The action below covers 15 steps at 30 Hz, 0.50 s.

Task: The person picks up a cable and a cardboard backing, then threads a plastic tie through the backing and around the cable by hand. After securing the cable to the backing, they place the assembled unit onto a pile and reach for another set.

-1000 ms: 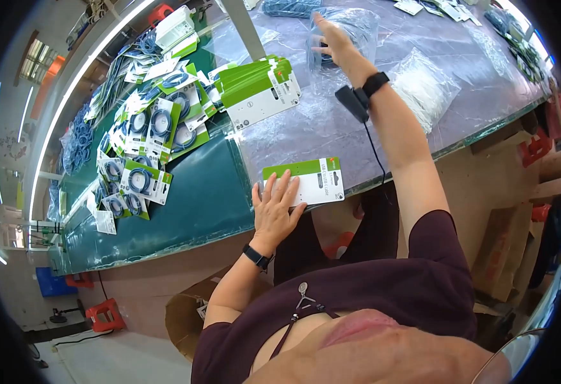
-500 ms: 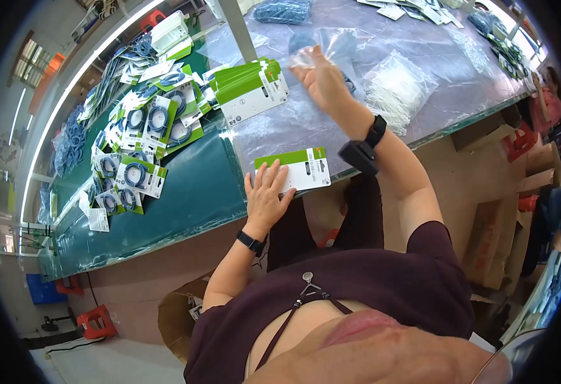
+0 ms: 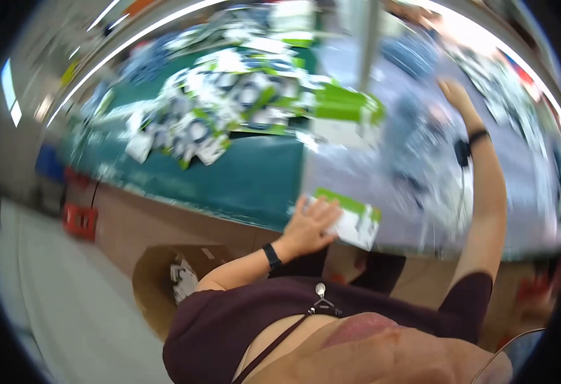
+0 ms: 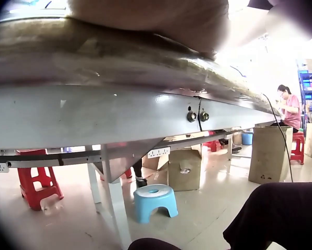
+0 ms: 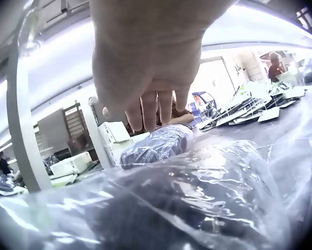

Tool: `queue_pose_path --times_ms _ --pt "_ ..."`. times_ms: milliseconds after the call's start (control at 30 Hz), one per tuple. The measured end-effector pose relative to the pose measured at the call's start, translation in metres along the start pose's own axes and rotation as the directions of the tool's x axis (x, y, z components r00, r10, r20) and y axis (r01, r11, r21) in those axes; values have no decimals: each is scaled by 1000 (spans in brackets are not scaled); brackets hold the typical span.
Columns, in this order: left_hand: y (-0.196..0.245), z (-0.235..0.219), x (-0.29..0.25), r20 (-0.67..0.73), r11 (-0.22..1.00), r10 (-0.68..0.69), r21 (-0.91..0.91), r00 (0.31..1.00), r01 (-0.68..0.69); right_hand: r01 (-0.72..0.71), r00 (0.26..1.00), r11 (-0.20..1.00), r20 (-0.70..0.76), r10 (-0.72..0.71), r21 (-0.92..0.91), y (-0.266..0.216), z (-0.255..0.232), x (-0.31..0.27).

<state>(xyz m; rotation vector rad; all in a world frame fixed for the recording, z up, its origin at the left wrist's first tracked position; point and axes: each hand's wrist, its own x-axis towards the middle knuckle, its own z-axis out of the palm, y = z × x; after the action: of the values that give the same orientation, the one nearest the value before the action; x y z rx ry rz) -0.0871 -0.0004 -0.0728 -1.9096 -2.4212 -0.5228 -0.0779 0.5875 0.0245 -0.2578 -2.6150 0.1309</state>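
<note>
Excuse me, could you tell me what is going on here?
A person's left hand rests on a flat green-and-white cardboard card. The right hand is extended near a bluish-filled clear plastic bag, apparently holding nothing. A heap of carded, coiled blue cables lies on the glossy green tabletop.

Blue stool on pale floor

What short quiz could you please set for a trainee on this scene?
1. Which hand rests on the green-and-white card?
2. True or false: the right hand is gripping the upright pole.
3. In the head view, what colour is the surface under the pile of packaged cables? A: red; B: yellow; C: green.

Key: 1. The left hand. 2. False; it reaches out over the table, away from the pole. 3. C.
</note>
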Motion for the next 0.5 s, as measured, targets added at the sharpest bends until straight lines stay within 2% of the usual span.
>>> queue_pose_path --times_ms 33,67,100,133,200,267,333,400,467,500 --pt "-2 -2 -3 -53 996 -80 34 995 82 -13 988 991 149 32 -131 18 23 2" --pt "-2 -2 -3 -40 998 -61 -10 997 61 -48 973 993 218 71 -108 28 41 1" --pt "-1 -1 -1 -18 998 -20 -58 1000 19 -153 948 982 266 177 -108 18 44 -1" --pt "-3 -1 1 -34 998 -38 -45 999 37 -262 907 963 322 270 -69 17 46 -4" --pt "-2 -2 0 -17 998 -20 -61 1000 19 -391 768 908 490 413 -153 61 73 0" --pt "-4 -4 2 3 998 -19 -68 1000 20 -372 739 924 574 352 -88 114 98 -3" --pt "-4 -6 4 31 996 -17 -89 999 20 -613 607 790 644 466 5 78 68 -4" --pt "-4 -5 1 37 995 -43 -85 998 46 -811 436 585 680 590 12 100 77 -12" --pt "-3 1 0 -6 992 -31 -121 1000 30 -797 414 603 711 569 -19 86 67 -9" --pt "-5 2 -1 -25 990 -17 -142 1000 14 -789 428 614 709 561 -9 79 69 -10"
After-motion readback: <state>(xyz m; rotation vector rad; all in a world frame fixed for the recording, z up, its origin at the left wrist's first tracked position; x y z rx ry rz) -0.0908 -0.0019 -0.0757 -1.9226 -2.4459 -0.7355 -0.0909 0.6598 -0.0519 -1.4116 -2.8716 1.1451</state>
